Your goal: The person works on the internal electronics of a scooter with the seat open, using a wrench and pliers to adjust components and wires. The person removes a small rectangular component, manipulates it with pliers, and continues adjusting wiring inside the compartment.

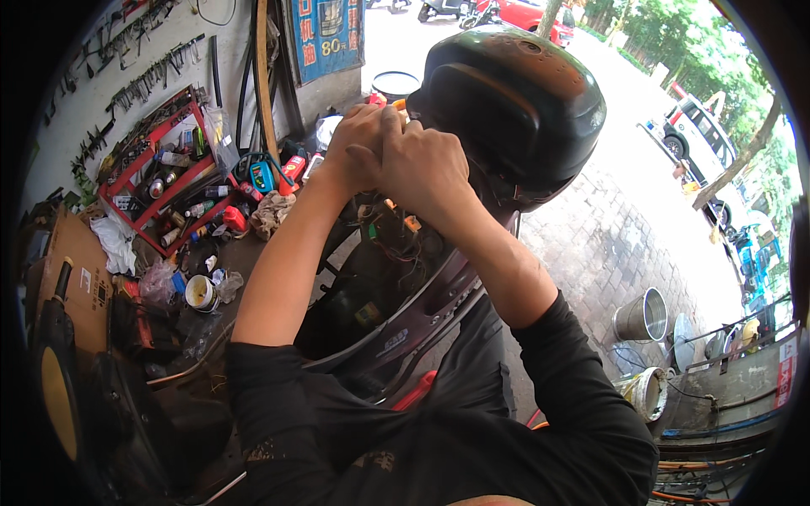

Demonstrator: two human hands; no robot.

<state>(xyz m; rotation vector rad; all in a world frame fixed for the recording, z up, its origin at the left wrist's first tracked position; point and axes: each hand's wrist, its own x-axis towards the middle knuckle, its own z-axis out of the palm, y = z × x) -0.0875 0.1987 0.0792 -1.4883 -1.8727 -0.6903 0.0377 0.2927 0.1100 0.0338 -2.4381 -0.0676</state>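
At the far end of the scooter [445, 291] sits a black box [527, 105]; just beside it, the right hand [424, 164] overlaps the left hand [356, 139], their grip too hidden to tell. Below are wires [396, 246]; leftward, a red rack [201, 118].

Daylight bleaches the pavement [607, 219], while the left side lies dimmer.
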